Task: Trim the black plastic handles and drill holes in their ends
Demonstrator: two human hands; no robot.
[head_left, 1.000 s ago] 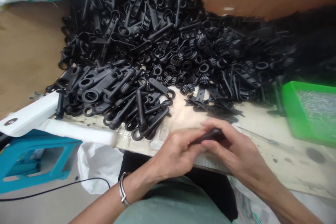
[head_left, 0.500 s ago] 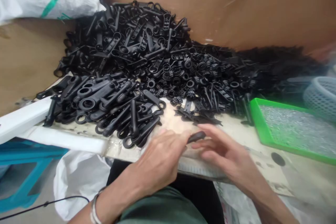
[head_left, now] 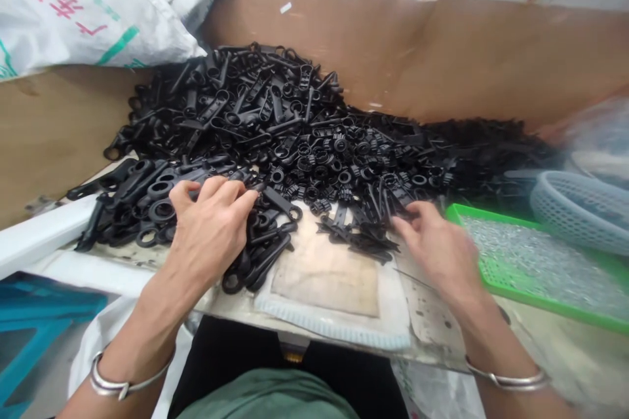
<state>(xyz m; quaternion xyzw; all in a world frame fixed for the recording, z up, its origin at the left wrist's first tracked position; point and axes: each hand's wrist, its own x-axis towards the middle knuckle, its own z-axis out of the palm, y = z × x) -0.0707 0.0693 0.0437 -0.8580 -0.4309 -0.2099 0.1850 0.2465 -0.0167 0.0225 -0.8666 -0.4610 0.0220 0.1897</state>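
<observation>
A big heap of black plastic parts (head_left: 295,137) covers the table: long handles with ring ends on the left, small toothed rings (head_left: 339,157) in the middle, flat thin pieces (head_left: 363,236) toward the right. My left hand (head_left: 209,232) lies over the long handles (head_left: 147,200) near the front edge, fingers curled down onto them. My right hand (head_left: 437,245) reaches into the flat thin pieces, fingers bent; what they grip is blurred. Each wrist wears a silver bangle.
A green tray (head_left: 496,281) of small silvery screws sits at the right, with a pale mesh basket (head_left: 580,209) behind it. A worn pad (head_left: 329,275) lies at the table's front edge. Brown board walls (head_left: 442,59) back the heap; a white printed sack (head_left: 73,6) rests upper left.
Both hands have parted from the black piece they held together near the front edge. The left moved up-left onto the handles, the right went right into the flat pieces. The view tilted upward.
</observation>
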